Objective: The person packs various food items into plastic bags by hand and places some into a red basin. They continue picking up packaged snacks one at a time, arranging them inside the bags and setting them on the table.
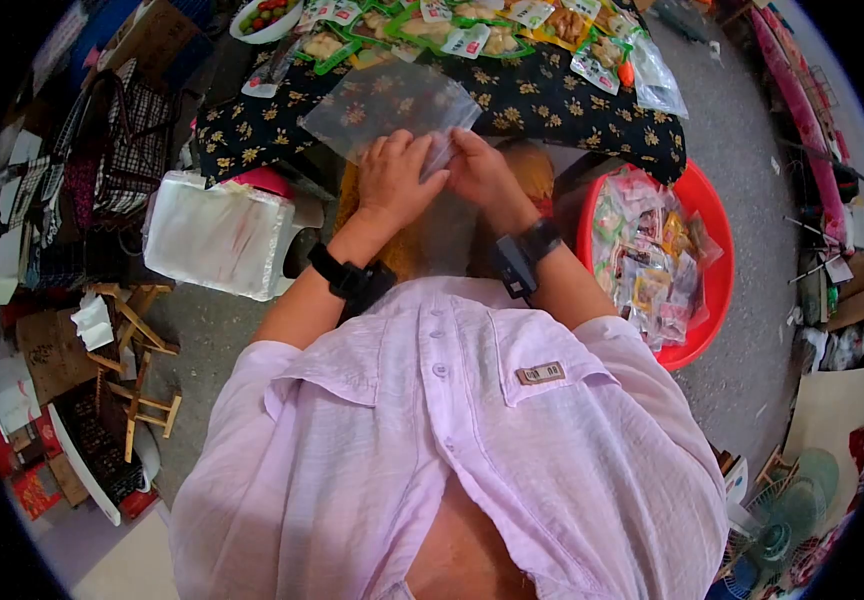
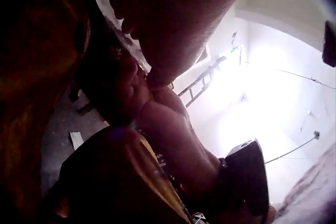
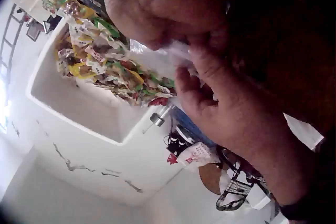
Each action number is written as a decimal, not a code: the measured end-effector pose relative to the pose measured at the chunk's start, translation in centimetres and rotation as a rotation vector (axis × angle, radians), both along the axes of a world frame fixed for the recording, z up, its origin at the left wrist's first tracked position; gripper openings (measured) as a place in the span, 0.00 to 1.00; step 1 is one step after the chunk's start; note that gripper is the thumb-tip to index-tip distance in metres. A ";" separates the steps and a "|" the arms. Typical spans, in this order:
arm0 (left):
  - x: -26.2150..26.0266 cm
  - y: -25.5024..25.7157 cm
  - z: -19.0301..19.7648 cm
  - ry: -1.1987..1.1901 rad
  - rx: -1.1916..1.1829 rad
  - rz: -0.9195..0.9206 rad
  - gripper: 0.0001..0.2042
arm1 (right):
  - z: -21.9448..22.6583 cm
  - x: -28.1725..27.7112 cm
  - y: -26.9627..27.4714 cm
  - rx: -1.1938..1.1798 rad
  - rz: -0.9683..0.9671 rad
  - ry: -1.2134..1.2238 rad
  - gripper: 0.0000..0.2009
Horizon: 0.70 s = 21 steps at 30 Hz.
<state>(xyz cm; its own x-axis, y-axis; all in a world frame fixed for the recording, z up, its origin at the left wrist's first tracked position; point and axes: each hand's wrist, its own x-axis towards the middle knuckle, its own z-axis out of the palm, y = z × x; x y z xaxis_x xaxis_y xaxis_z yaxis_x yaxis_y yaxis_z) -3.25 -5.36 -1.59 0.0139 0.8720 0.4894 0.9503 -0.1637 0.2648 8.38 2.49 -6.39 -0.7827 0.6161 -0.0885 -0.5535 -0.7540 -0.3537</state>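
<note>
Plastic, clear and thin-looking: the bag (image 1: 362, 105) is upper centre of frame, held over the near edge of the worktop (image 1: 552, 105), just below the sealed packets (image 1: 467, 35). R hand (image 1: 487, 175) pinches it nr its lower right corner; L hand (image 1: 392, 185) seems to pinch it too, thumb & curled fingers per R wrist view. Can't tell if the mouth is parted. Prob. best to rub the gathered edge b/w the fingertips so any clinging layers separate, w/ a light grip & no yanking (film might tear), loose end held off the packets to avoid snags.
</note>
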 end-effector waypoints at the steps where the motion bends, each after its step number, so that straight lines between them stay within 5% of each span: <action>1: 0.1 0.0 0.0 0.001 0.007 0.001 0.19 | -0.1 -0.1 0.0 -0.014 -0.013 -0.013 0.10; 21: 0.8 -0.6 1.7 0.082 0.020 -0.012 0.21 | 0.8 0.0 -0.3 -0.056 -0.028 -0.036 0.09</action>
